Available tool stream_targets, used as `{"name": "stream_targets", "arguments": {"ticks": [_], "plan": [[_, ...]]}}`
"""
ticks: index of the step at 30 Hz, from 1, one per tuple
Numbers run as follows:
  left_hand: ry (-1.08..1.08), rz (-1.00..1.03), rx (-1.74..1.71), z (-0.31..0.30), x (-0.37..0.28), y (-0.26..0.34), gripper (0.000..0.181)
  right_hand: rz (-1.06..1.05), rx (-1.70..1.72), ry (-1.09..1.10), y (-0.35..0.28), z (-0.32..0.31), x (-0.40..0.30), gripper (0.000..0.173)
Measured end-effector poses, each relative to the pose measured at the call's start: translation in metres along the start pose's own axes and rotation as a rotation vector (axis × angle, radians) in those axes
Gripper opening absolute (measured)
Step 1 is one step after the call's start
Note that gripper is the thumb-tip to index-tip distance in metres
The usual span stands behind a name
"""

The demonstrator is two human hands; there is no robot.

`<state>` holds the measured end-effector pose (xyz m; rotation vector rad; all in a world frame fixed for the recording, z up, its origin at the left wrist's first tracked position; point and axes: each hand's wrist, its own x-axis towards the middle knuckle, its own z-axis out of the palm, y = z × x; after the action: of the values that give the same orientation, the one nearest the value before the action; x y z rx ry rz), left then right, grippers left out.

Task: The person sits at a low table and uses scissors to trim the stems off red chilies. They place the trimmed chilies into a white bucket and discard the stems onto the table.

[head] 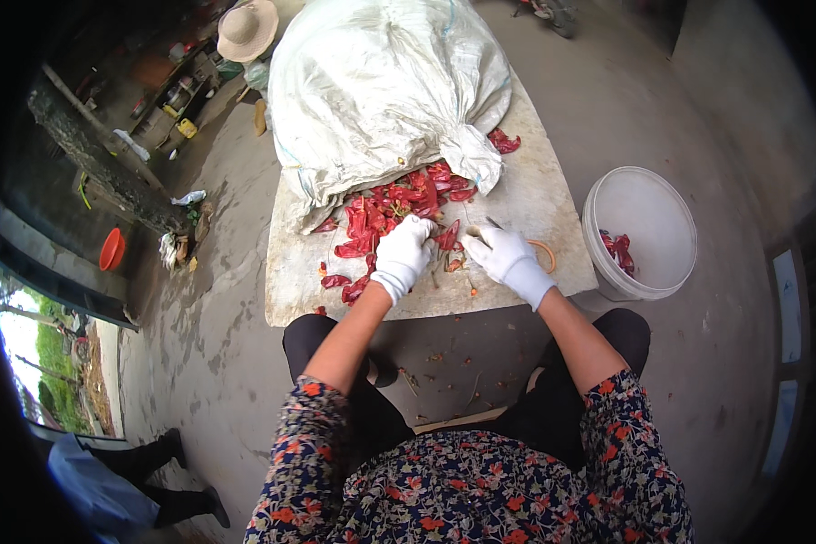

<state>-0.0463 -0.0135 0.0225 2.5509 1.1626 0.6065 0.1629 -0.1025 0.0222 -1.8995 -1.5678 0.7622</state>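
My left hand [402, 257], in a white knit glove, has its fingers closed at the edge of a wrinkled red chili pepper [448, 236]. Just to the right of that pepper is my right hand [504, 256], also gloved, its fingers curled; a tan bit shows at the fingertips, and I cannot tell what they grip. An orange loop handle [544, 256] sticks out beside the right wrist. More red chili peppers [408, 197] spill from the mouth of a large white woven sack [387, 88] onto the worn pale board [537, 183]. Stem bits lie between the hands.
A white plastic bucket [642, 204] with some red peppers stands right of the board. Stem scraps litter the floor [442, 367] below. At left are a tree trunk [109, 163], an orange basin [112, 249] and a person's legs [170, 500]. A straw hat [247, 30] is beyond the sack.
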Motion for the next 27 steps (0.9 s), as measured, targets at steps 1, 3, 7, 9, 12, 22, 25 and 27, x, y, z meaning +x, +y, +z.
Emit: {"name": "stream_targets", "arguments": {"ticks": [1, 3, 7, 9, 12, 22, 25, 27], "plan": [[0.037, 0.084, -0.062, -0.009, 0.001, 0.005, 0.018, 0.000, 0.179, -0.030, -0.002, 0.006, 0.004, 0.058], [0.066, 0.232, -0.138, -0.027, 0.001, 0.013, 0.019, 0.092, 0.595, -0.123, -0.003, 0.015, 0.012, 0.058], [0.086, 0.395, -0.141, -0.037, -0.004, 0.031, 0.013, 0.341, 1.311, -0.286, -0.009, 0.030, 0.020, 0.043], [0.180, 0.550, -0.041, -0.033, -0.004, 0.037, 0.014, 0.316, 1.281, -0.197, -0.015, 0.031, 0.022, 0.031], [0.208, 0.452, -0.272, -0.028, -0.007, 0.040, 0.020, 0.143, 1.303, -0.032, -0.023, 0.020, 0.025, 0.027], [0.066, -0.039, -0.678, -0.010, -0.009, 0.032, 0.046, -0.300, 0.570, 0.057, -0.034, 0.025, 0.015, 0.102], [0.059, -0.040, -0.727, -0.010, -0.007, 0.030, 0.042, -0.292, 0.398, 0.113, -0.034, 0.027, 0.010, 0.099], [0.045, -0.046, -0.749, -0.013, -0.008, 0.031, 0.041, -0.420, 0.347, 0.195, -0.035, 0.025, 0.006, 0.100]]}}
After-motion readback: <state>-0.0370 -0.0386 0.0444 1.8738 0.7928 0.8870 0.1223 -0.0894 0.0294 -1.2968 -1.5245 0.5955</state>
